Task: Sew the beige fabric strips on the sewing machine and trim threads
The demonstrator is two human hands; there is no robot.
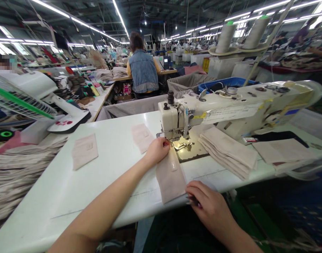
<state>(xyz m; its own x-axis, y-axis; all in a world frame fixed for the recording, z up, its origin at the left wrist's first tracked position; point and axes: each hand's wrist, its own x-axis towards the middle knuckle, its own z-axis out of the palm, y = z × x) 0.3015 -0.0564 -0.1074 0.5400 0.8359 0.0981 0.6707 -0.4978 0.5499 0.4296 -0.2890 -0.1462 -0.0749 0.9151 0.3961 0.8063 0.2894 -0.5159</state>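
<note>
A beige fabric piece (170,181) with a small stitched tab lies on the white table, its far end beside the needle of a sewing machine (174,121). My left hand (158,149) is closed at that far end, thumb and fingers pinched close to the lit presser foot (182,144). At the near right corner, my right hand (207,202) pinches the fabric edge. A small dark tool with pointed metal tips pokes out from its curled fingers; its kind is mostly hidden. Two similar pieces, one fabric piece (84,151) and another fabric piece (142,137), lie to the left.
Right of the needle sits a stack of folded beige fabric (226,151), with more beige fabric (283,151) beyond. A white fan (36,91) and a heap of cloth (20,175) stand left. Ahead, a person in a denim vest (144,72) sits facing away.
</note>
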